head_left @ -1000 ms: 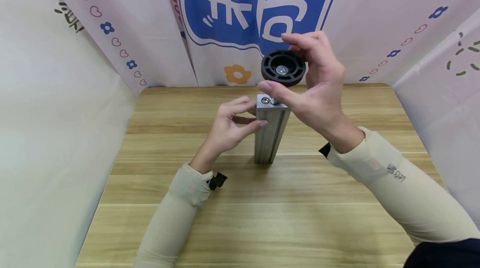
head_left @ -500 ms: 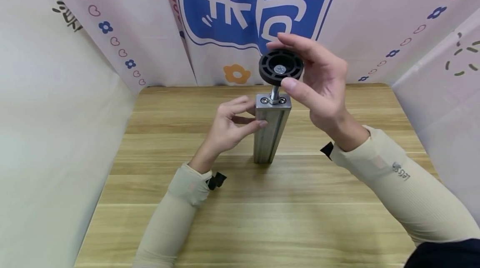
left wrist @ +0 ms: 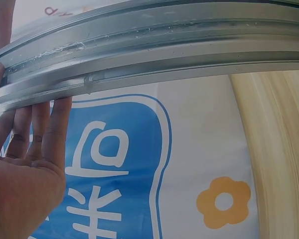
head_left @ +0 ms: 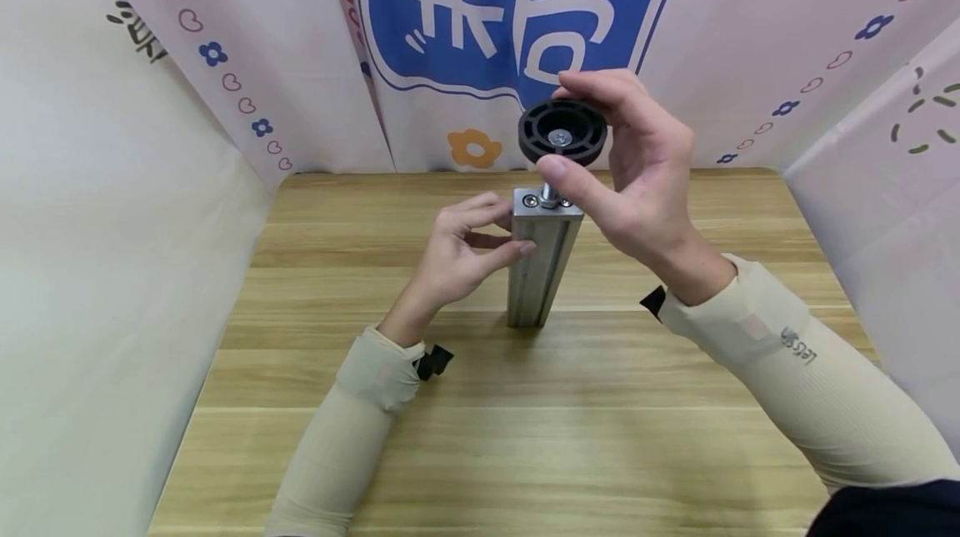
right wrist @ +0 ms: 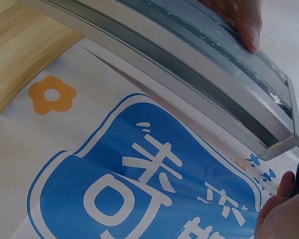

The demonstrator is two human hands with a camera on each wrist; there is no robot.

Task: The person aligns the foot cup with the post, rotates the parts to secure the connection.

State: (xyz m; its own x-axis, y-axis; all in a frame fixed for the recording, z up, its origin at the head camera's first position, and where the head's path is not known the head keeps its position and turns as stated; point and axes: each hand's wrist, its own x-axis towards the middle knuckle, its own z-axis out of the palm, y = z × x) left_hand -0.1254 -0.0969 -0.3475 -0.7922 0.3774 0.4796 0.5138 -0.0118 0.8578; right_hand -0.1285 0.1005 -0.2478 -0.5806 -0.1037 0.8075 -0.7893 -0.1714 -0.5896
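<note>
An aluminium extrusion post (head_left: 532,270) stands upright on the wooden table. My left hand (head_left: 468,245) grips it near its top, thumb on the near face and fingers behind; the left wrist view shows those fingers (left wrist: 55,132) along its edge. From the end plate on top rises a threaded stem (head_left: 550,193) with a nut at its base. The stem carries a black round levelling foot (head_left: 562,132) with a ribbed face and a screw in its middle. My right hand (head_left: 641,162) holds the foot by its rim, thumb in front and fingers behind.
Wooden tabletop (head_left: 375,437) spreads around the post. A printed cloth (head_left: 450,120) with a blue panel hangs behind the table's back edge, and pale cloths (head_left: 112,228) hang on both sides.
My right hand has turned at the foot: the thumb swung right along the rim, then back left to its front. The left hand and the post have kept their place.
</note>
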